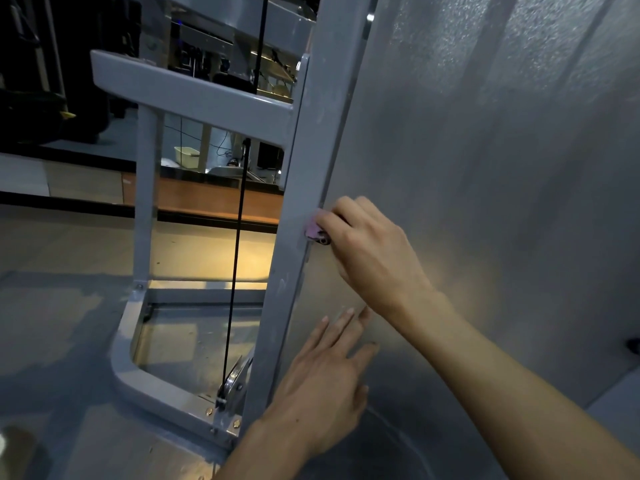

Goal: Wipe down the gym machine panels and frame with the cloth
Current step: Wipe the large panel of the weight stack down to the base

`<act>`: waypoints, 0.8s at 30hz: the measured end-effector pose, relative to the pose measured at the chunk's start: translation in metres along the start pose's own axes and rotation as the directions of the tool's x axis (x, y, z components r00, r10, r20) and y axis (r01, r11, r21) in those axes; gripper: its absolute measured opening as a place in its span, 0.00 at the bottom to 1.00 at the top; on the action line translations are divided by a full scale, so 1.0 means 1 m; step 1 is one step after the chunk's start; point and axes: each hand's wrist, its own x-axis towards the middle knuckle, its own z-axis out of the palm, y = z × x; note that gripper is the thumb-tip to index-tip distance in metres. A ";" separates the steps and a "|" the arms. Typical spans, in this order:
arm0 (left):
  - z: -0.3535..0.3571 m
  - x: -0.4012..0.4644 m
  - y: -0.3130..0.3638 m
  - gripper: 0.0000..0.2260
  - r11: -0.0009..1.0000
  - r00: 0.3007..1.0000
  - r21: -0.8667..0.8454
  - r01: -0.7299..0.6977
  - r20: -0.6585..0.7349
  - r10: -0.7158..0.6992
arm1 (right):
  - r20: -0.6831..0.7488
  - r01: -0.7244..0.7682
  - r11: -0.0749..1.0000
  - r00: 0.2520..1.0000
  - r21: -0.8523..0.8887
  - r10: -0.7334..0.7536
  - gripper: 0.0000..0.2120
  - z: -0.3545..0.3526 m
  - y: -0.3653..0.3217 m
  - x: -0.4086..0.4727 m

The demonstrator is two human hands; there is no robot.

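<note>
The right hand [367, 247] holds a small pink cloth [313, 230] bunched under its curled fingers [337, 221], pressing it against the seam where the grey upright post [311, 161] of the gym machine frame meets the broad side panel [485, 150]. Only a corner of the cloth shows past the fingertips; the rest is hidden under the hand. Just below it sits a small dark round fitting [323, 240], touching or nearly touching the cloth — I cannot tell which.

The left hand [322, 386] lies lower down with its fingers straight and slightly spread, the tips at or just off the panel near the post's edge, holding nothing.

To do this step well, I judge the cloth should be worked along the seam itself, where grime tends to collect, with firm pressure and overlapping strokes up and down the post, then around the fitting rather than over it. The flat left hand looks well placed to steady the body — it should stay off freshly wiped metal.

The panel is a dull grey sheet with a faintly speckled sheen and warm light pooling low on it. The post shows pale scuffs. A black cable [239, 237] runs down inside the frame to a pulley [235, 379] at the base.
</note>
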 end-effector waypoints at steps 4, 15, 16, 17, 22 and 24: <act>-0.002 0.001 0.003 0.26 1.000 1.000 0.010 -0.009 0.014 0.009 | -0.021 -0.054 0.998 0.998 0.011 0.054 0.06 0.000 0.007 -0.023; -0.024 0.000 -0.009 0.10 0.958 0.897 -0.276 0.077 -0.401 -0.187 | -0.042 -0.257 0.918 0.958 0.301 0.282 0.10 -0.003 -0.020 -0.007; -0.031 0.000 -0.011 0.12 0.913 0.846 -0.390 0.119 -0.442 -0.299 | -0.067 -0.313 0.875 0.930 0.369 0.361 0.08 -0.010 -0.021 -0.017; -0.036 0.000 -0.014 0.13 0.849 0.784 -0.511 0.133 -0.469 -0.405 | -0.080 -0.368 0.828 0.895 0.423 0.439 0.07 -0.015 -0.023 -0.029; -0.052 0.004 -0.018 0.09 0.349 0.758 -0.935 0.063 -0.182 -0.626 | 0.292 -0.591 0.143 0.577 0.794 0.763 0.07 -0.016 -0.051 -0.080; -0.048 0.005 -0.021 0.16 0.359 0.832 -0.927 0.113 -0.109 -0.543 | 0.435 -0.554 -0.131 0.464 0.822 0.771 0.09 -0.010 -0.064 -0.091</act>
